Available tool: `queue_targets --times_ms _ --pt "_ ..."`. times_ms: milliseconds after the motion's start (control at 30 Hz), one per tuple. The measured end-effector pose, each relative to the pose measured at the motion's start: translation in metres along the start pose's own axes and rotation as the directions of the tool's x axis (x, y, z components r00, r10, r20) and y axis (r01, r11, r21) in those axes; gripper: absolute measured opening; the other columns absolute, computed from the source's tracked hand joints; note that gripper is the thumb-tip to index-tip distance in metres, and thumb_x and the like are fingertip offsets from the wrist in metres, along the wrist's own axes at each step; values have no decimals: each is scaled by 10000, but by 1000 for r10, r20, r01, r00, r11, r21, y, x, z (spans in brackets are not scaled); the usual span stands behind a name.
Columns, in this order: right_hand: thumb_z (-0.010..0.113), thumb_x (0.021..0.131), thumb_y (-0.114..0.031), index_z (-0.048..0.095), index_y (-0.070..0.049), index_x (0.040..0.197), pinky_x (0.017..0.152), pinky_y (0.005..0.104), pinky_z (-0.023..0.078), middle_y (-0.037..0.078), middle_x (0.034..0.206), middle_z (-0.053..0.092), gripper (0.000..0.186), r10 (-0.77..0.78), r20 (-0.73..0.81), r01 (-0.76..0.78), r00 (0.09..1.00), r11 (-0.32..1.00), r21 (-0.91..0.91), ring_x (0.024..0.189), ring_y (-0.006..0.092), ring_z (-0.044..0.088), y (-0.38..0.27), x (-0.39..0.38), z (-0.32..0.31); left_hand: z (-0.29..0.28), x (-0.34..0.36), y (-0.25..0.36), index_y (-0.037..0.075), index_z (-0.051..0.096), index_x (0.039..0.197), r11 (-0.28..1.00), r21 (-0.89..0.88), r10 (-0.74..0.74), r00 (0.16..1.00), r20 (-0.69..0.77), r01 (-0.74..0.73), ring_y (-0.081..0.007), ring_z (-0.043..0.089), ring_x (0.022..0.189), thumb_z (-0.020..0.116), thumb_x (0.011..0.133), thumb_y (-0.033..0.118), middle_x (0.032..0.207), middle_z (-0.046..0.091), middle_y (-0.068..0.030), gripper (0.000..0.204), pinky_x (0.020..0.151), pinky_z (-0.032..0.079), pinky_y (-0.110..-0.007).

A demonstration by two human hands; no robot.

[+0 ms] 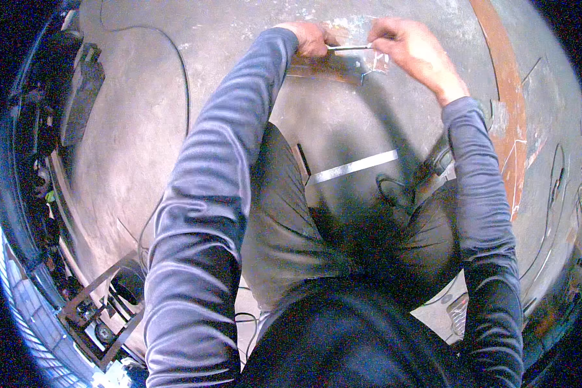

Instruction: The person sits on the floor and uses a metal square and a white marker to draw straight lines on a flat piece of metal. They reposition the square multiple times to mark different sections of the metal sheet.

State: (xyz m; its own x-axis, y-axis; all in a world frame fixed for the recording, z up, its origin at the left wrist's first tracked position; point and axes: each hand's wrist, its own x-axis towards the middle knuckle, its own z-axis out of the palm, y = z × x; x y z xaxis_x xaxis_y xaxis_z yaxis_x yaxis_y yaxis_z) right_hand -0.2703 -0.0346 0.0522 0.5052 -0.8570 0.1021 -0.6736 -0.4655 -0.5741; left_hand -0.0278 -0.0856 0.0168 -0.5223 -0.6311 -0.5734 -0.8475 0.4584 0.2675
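Both my arms reach out to the far part of the floor. My left hand (pixel 312 40) is closed around the left end of a thin, straight strip (pixel 349 47), dark with a pale edge. At its other end, my right hand (pixel 410 52) pinches with thumb and fingers. What exactly the strip is, I cannot make out. Under the hands lies a brownish flat piece (pixel 326 70), partly hidden, with small pale bits beside it. Closer to me, a pale flat bar (pixel 355 166) lies slantwise on the floor between my knees.
A dark tool with a cord (pixel 436 161) lies by my right knee. A rusty metal frame (pixel 87 310) stands at the lower left. One cable (pixel 184 71) curves along the left floor, another cable (pixel 553 194) at the right. A brown strip (pixel 507 129) runs down the right side.
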Motion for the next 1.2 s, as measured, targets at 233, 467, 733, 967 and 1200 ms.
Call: queue_targets --times_ms 233,467,733,967,1200 --pt "678 833 -216 737 -77 1026 769 391 549 122 894 732 244 140 35 -144 990 973 180 824 236 696 26 5 -5 16 2 0 327 626 1372 996 -17 92 994 -66 -93 -323 689 1094 573 827 134 1234 709 -134 581 974 537 -438" --pt "671 864 -173 707 -54 979 729 353 510 70 836 693 169 155 232 -196 960 966 166 764 180 637 5 5 12 42 2 -2 314 591 1419 998 31 -45 997 -66 47 -318 637 1206 591 782 137 1292 679 -120 661 1032 498 -408" --pt "663 846 -178 750 -94 962 771 360 528 82 919 736 167 235 366 -307 901 940 151 849 216 682 1 3 18 34 -20 24 263 538 1468 993 2 -115 993 34 115 -337 659 1172 595 771 85 1304 666 -168 722 997 518 -424" --pt "654 852 -114 718 -55 959 630 295 503 23 810 681 138 245 453 -368 857 907 206 707 121 605 1 2 21 50 -17 21 235 550 1460 998 -18 -64 997 -30 64 -322 636 1217 606 776 80 1337 654 -136 704 1042 503 -406" --pt "673 831 -106 716 -52 921 610 292 482 7 783 665 113 254 487 -409 836 879 243 671 117 582 2 3 24 64 -9 9 219 547 1462 998 -48 -34 998 -54 31 -317 618 1244 599 772 66 1360 640 -130 709 1058 492 -399"
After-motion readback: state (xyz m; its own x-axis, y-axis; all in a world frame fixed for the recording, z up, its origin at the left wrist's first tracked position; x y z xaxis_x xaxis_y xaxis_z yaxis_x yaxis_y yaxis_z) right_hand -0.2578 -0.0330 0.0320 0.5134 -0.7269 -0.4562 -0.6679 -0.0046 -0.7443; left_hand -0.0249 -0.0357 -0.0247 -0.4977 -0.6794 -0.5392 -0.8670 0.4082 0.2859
